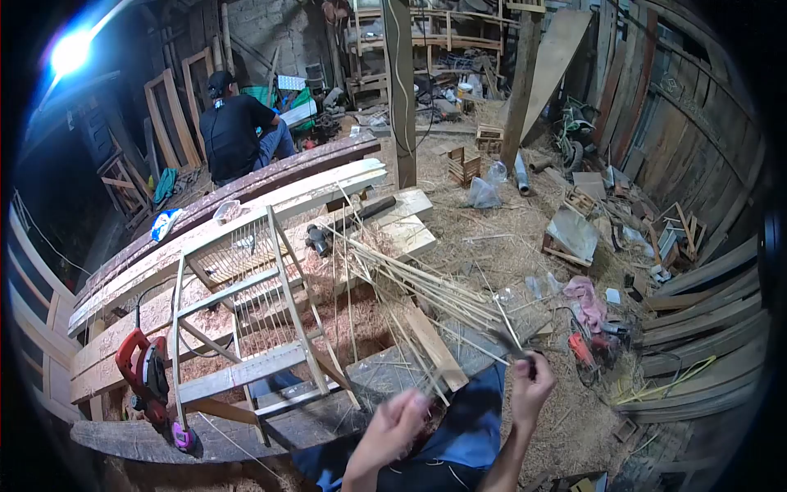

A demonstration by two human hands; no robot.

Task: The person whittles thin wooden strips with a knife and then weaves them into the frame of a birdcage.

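My right hand [531, 387] is closed round the dark handle of a knife [510, 340], whose blade points up and left beside a thin stick [508, 320]. Lower and to the left, my left hand [399, 422] is blurred, its fingers curled together; a thin pale strip seems to rise from it, but what it grips is unclear. Beyond the hands, a bundle of thin wooden sticks [418, 279] fans out across the bench. A slatted wooden frame [239, 371] stands at the left, with a hammer [317, 239] lying behind it.
A red power tool [143, 373] and a purple tape measure [184, 437] are at the left. Long planks [270, 197] lie across the bench. A person in black [234, 131] sits beyond them. Another red tool [584, 348] lies on the right floor. A post [402, 98] stands behind.
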